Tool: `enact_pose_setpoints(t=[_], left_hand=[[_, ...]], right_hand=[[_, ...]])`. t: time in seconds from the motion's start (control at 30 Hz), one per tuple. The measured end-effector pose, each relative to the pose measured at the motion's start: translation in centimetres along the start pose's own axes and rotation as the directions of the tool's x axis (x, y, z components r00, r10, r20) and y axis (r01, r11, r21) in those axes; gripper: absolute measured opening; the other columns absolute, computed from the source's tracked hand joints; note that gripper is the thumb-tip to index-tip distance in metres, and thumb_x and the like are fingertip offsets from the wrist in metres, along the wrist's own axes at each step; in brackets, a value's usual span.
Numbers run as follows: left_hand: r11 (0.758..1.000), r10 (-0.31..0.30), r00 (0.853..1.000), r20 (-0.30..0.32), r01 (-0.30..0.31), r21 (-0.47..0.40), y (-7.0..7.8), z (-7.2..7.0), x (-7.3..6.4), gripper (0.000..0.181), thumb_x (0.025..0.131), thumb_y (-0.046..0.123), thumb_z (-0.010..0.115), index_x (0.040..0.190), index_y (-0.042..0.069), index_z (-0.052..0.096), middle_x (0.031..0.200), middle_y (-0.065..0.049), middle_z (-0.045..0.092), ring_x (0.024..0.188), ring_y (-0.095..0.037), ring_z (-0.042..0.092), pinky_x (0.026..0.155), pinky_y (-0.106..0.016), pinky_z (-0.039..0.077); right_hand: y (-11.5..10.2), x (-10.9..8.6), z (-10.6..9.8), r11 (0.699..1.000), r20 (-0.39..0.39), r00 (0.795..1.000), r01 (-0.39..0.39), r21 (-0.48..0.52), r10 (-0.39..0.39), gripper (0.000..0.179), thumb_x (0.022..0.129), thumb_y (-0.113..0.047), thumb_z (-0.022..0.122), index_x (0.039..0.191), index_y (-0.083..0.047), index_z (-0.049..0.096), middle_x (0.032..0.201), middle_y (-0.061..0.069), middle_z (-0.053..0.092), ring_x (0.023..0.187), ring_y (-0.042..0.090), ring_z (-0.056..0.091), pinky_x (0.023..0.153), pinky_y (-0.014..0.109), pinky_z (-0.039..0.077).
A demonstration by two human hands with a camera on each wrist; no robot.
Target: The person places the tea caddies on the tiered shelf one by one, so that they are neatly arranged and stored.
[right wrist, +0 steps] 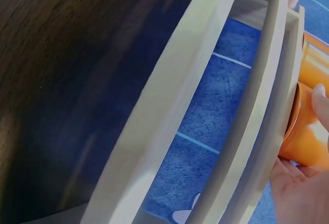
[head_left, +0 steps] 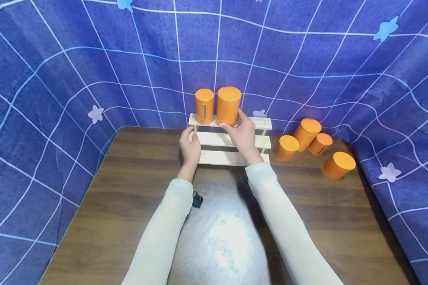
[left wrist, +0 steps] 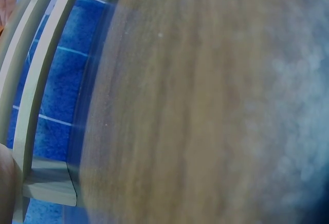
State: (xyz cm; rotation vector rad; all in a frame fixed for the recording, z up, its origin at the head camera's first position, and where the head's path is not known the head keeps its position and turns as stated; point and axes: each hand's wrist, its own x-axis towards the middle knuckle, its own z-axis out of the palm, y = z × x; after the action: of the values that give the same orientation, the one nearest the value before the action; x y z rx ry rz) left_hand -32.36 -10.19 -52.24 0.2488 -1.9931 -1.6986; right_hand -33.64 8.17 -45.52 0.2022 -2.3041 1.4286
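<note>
A three-tier wooden display rack [head_left: 217, 158] stands at the back of the table. My right hand [head_left: 244, 134] grips a large orange lidded canister [head_left: 229, 107] low on its side, at the top shelf. In the right wrist view, thumb and fingers lie on opposite sides of this canister [right wrist: 307, 136], right beside the shelf edge. Just left of it, a narrower orange canister [head_left: 204, 109] with a dark vertical slot stands upright on the top shelf. My left hand [head_left: 190, 147] holds the rack's left end, thumb and fingers around the upper side.
Right of the rack, a tall orange canister [head_left: 306, 132], a short one [head_left: 286, 148], a small slotted one [head_left: 321, 143] and a wider one [head_left: 339, 164] stand on the wooden table [head_left: 135, 174]. A blue gridded cloth [head_left: 157, 43] hangs behind and at both sides.
</note>
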Motion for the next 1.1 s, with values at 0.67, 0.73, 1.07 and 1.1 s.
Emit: enact_pose_setpoints(t=[0.67,0.73,1.07,1.1], left_hand=[[1.000,-0.002,1.000,-0.004,0.002,0.002,0.2,0.0,0.0,0.034,0.103,0.004,0.056,0.135,-0.001,0.067,0.141,-0.019,0.067,0.142,-0.030,0.057,0.126,-0.039,0.040],[1.000,0.003,1.000,-0.005,-0.003,0.001,0.0,0.1,0.0,0.034,0.103,0.003,0.056,0.135,-0.001,0.068,0.140,-0.020,0.067,0.141,-0.031,0.058,0.126,-0.039,0.040],[1.000,0.020,1.000,-0.009,-0.019,0.005,-0.2,0.1,0.1,0.034,0.102,0.003,0.056,0.134,0.000,0.068,0.138,-0.019,0.068,0.139,-0.030,0.059,0.124,-0.039,0.042],[1.000,0.021,1.000,-0.009,-0.021,0.005,-0.2,0.1,0.2,0.034,0.102,0.003,0.056,0.134,0.000,0.068,0.138,-0.019,0.068,0.139,-0.030,0.059,0.124,-0.039,0.042]], right_hand=[[0.4,0.0,-0.9,0.952,0.080,0.980,-0.195,0.235,0.181,0.111,0.079,-0.027,0.095,0.165,-0.001,0.029,0.159,0.020,0.053,0.145,0.028,0.056,0.121,0.027,0.046],[0.5,-0.2,-1.0,0.948,0.090,0.979,-0.200,0.250,0.183,0.110,0.080,-0.026,0.094,0.165,-0.002,0.029,0.159,0.020,0.052,0.146,0.028,0.055,0.122,0.027,0.045],[-0.5,-0.7,-2.2,0.913,0.141,0.974,-0.219,0.344,0.180,0.092,0.087,-0.010,0.085,0.163,-0.001,0.034,0.157,0.022,0.053,0.146,0.034,0.054,0.124,0.036,0.045],[-0.5,-0.7,-2.4,0.909,0.141,0.973,-0.222,0.353,0.183,0.088,0.087,-0.010,0.084,0.162,-0.001,0.037,0.156,0.022,0.055,0.145,0.035,0.055,0.123,0.037,0.047]])
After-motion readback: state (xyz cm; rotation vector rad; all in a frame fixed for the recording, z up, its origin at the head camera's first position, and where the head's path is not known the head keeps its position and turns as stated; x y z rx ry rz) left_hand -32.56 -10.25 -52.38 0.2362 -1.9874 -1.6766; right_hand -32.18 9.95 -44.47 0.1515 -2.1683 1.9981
